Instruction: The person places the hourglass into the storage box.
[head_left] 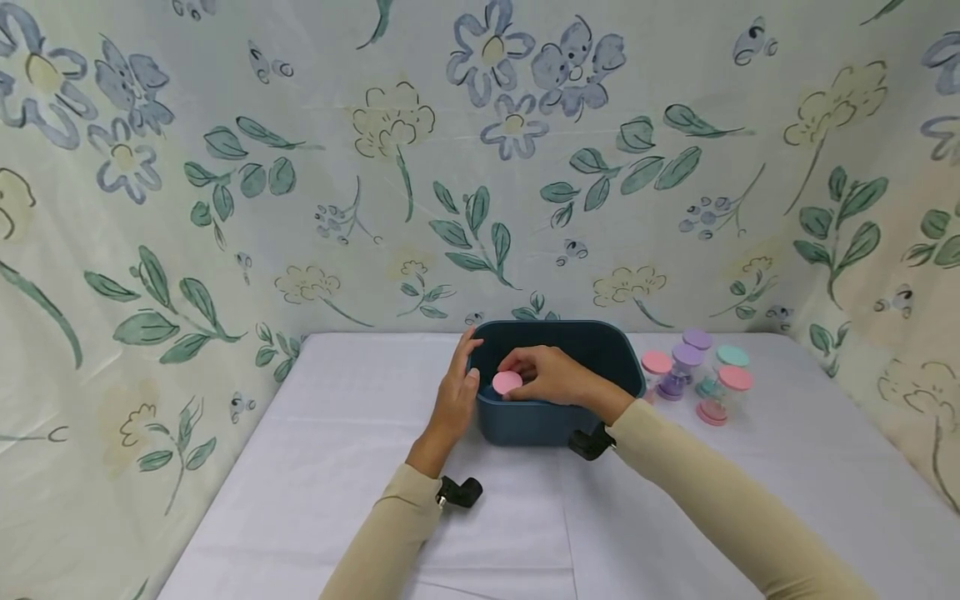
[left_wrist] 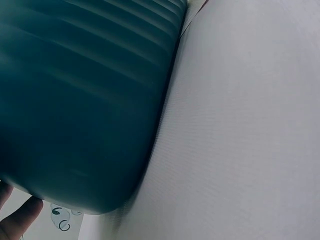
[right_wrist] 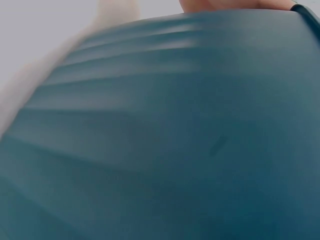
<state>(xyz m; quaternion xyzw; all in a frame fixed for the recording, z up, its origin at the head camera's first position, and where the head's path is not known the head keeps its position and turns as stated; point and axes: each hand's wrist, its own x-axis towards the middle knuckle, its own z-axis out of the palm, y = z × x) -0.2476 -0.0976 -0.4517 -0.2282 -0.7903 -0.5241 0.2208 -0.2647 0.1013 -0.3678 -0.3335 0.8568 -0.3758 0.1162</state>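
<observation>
A person's right hand (head_left: 558,377) pinched a round pink piece (head_left: 507,382) between thumb and fingers inside a dark blue bin (head_left: 525,423), near the bin's front left corner, at a table draped in white cloth (head_left: 352,450). Only the pink top of the held piece showed; the rest was hidden. The left hand (head_left: 452,398) lay against the bin's left side, fingers extended and clasping nothing, thumb by the rim. To the right of the bin stood five small timers: a pink-capped timer (head_left: 656,362) just beside the bin, a front purple-capped timer (head_left: 686,358) with a rear purple-capped timer (head_left: 697,338) behind it, a teal-capped timer (head_left: 732,357) and, nearest the camera, a second pink-capped timer (head_left: 733,379). A floral backdrop (head_left: 480,233) of blue and yellow blooms hung behind. Beige sleeves (head_left: 705,467) covered both arms.
</observation>
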